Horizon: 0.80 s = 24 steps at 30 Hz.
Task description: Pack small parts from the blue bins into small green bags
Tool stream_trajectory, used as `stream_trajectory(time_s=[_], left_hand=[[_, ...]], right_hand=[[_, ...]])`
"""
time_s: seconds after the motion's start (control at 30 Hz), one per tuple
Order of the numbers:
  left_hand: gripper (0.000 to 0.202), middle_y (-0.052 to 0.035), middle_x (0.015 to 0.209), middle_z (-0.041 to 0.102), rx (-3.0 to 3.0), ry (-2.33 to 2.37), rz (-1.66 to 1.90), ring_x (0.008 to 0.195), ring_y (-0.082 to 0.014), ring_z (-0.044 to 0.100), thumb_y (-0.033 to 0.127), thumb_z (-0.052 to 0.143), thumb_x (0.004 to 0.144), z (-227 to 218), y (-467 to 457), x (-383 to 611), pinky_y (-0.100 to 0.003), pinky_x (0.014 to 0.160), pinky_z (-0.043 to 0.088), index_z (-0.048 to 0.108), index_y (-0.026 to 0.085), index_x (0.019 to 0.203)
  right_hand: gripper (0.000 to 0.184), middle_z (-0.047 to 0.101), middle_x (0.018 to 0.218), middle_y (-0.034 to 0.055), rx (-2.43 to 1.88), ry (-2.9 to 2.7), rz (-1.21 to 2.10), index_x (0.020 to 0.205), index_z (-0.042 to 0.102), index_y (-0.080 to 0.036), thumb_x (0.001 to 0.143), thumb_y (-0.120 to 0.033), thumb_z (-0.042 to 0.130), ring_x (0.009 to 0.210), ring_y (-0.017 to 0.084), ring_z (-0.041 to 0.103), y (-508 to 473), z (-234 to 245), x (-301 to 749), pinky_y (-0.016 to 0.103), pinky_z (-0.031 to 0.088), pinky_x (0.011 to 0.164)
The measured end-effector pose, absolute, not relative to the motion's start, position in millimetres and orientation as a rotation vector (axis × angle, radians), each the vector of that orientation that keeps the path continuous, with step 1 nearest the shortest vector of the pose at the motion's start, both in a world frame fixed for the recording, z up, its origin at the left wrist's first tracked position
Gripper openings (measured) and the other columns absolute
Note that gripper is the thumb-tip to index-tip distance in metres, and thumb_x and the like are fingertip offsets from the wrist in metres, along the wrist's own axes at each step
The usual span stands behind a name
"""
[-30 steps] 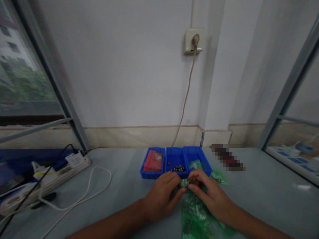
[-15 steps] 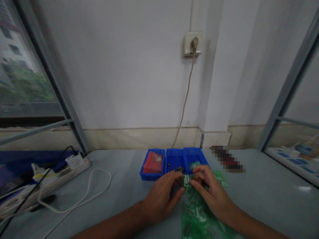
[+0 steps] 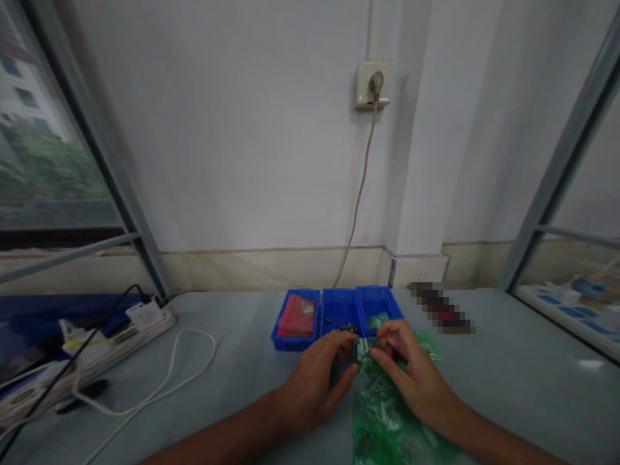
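A small green circuit board point(image 3: 362, 349) is held up between my two hands, just in front of the blue bins. My left hand point(image 3: 317, 374) is closed on its left edge with thumb and fingers. From the other side my right hand point(image 3: 411, 369) pinches it between thumb and forefinger. Below them lies a green plastic bag point(image 3: 382, 420) with small parts showing through, partly hidden by my right wrist. Small dark metal parts point(image 3: 347, 328) lie in the middle blue bin point(image 3: 340, 303), right behind my left fingertips.
The left blue bin point(image 3: 278, 344) holds a red packet point(image 3: 297, 316). In the right blue bin point(image 3: 375, 298) lies a greenish packet point(image 3: 376, 321). On the left are a power strip point(image 3: 121, 342) and a white cable point(image 3: 169, 374). A blurred-out object point(image 3: 443, 310) sits at the back right.
Hardly anything differs. Both hands keep their hold on the circuit board at the same place, and the view has shifted slightly.
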<state>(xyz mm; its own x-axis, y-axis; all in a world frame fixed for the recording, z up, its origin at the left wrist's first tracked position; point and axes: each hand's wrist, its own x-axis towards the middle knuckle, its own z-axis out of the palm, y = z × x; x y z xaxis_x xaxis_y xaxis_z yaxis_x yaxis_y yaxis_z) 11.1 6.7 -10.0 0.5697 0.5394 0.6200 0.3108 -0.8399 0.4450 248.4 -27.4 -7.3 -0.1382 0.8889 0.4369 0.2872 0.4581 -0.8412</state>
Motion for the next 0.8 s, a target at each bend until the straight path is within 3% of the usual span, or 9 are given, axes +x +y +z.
stream_trajectory(time_s=[0.8], left_hand=[[0.048, -0.0079, 0.123, 0.069, 2.527, 0.679, 1.117, 0.107, -0.0224, 0.069, 0.02, 0.062, 0.104, -5.9, 6.4, 11.2, -0.038, 0.102, 0.058, 0.045, 0.026, 0.149]], right_hand=[[0.017, 0.05, 0.081, -0.006, -1.054, -1.708, 0.715, 0.125, 0.047, -0.03, 0.112, -0.039, 0.054, 0.074, 0.02, 0.054, -29.2, -2.9, 246.1, 0.032, 0.043, 0.072]])
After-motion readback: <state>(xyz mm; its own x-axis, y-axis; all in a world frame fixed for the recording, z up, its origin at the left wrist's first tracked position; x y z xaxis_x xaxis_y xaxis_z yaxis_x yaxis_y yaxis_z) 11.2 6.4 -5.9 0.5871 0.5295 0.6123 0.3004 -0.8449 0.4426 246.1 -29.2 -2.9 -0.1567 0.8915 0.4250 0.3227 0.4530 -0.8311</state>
